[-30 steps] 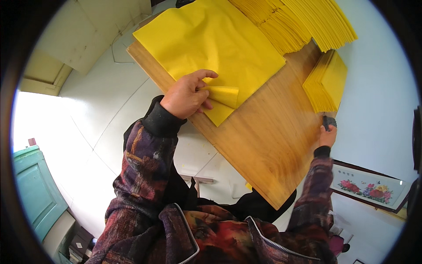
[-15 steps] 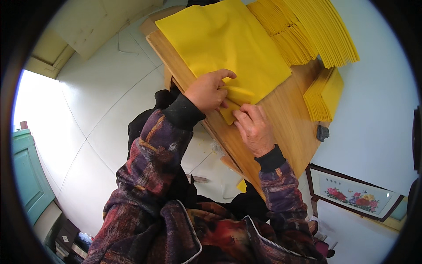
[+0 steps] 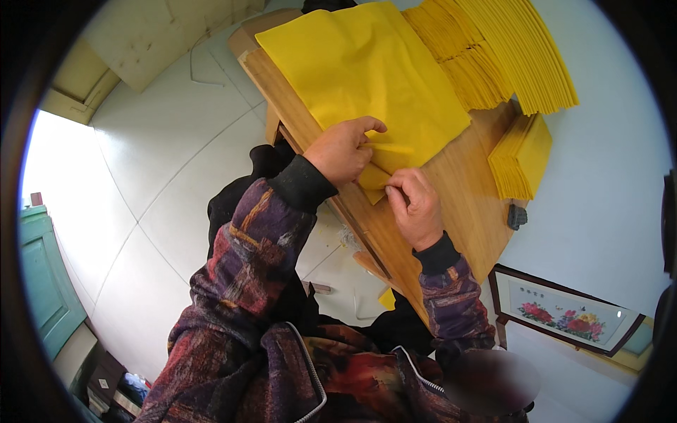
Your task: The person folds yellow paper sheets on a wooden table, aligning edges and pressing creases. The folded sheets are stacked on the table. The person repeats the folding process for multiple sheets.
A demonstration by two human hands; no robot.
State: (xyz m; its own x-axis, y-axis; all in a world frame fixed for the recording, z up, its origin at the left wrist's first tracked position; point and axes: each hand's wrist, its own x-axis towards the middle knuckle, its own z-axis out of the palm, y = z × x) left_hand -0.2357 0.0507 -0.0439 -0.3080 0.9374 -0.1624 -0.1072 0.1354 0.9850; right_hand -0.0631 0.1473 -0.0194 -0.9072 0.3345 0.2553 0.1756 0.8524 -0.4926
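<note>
A large yellow fabric sheet (image 3: pixel 367 70) lies flat over the far part of a wooden table (image 3: pixel 469 211). Its near corner is lifted into folds at the table's left edge. My left hand (image 3: pixel 340 149) is closed on these folds, its index finger stretched out above the cloth and its other fingertips partly hidden. Beside it, my right hand (image 3: pixel 416 208) pinches the fabric's edge between thumb and forefinger. A small flap of the sheet hangs between both hands.
Stacks of folded yellow fabric (image 3: pixel 525 53) stand at the table's far right, with a smaller folded pile (image 3: pixel 518 158) nearer me. A small dark block (image 3: pixel 517 216) sits by the right edge. A framed flower picture (image 3: pixel 564 310) and a green cabinet door (image 3: pixel 46 271) flank the workplace.
My left hand has shifted slightly right with the folds. The right hand has drawn a little right and down, its fingers turned more into a pinch at the edge.
</note>
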